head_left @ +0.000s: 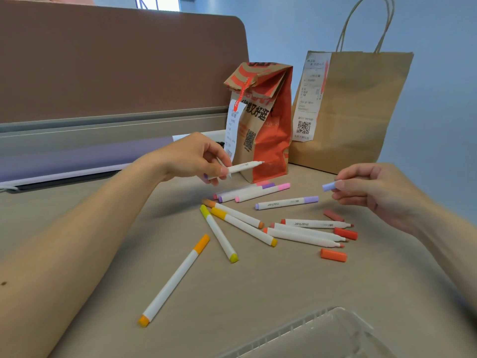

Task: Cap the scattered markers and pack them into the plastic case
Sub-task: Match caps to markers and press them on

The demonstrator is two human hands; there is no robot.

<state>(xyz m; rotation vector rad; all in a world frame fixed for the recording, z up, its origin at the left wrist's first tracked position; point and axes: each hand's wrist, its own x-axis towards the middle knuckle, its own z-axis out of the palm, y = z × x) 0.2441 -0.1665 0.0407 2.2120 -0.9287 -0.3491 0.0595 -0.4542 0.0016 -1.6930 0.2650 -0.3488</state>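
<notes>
Markers (244, 226) lie scattered on the tabletop (258, 285). The left hand (192, 158) pinches one uncapped marker (242, 167) above them, its tip pointing toward the right hand (376, 192). The right hand's fingertips grip a lilac cap (329, 186), apart from that tip. Below, three uncapped reddish markers (309, 232) rest beside loose caps (333, 255). The clear plastic case (296, 325) sits at the near edge, and two paper bags (356, 107) stand behind.

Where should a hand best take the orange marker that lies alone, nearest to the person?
Pinch the white middle of the orange marker from above, with the fingers across its length. It lies flat and slanted on the table, clear of the yellow marker, so both its long sides are free.
</notes>
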